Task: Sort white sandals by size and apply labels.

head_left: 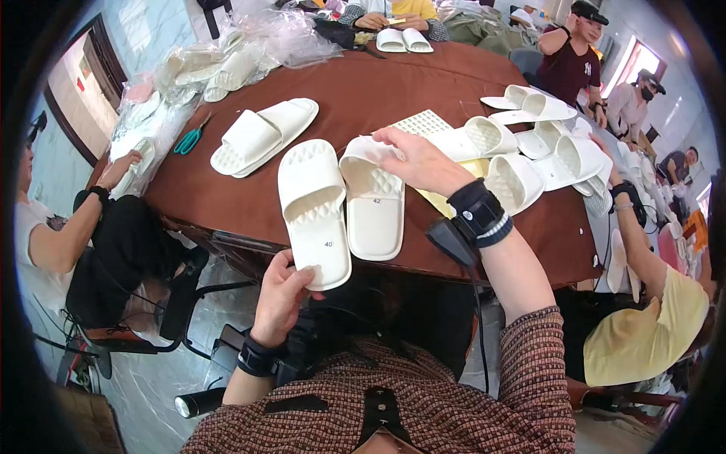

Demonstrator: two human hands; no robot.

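My left hand (281, 299) grips the heel of a white slipper (308, 200), thumb on top of its footbed, at the table's near edge. Just right of it and touching it lies a second white slipper (376, 227), heel toward me. Over the strap of that one reaches my right hand (427, 163), fingers stretched out and apart, the tips at the strap; the underside of the hand is hidden. Small dark printed marks show on both footbeds. A pair of white slippers (265, 136) rests farther left, one partly over the other.
A yellowish sticker sheet (420, 123) lies beyond my right hand. More white slippers (514, 181) are heaped at the right. Teal-handled scissors (189, 141) and plastic-wrapped slippers (227, 72) lie at the left of the brown-covered table (355, 91). Other people sit on both sides and opposite.
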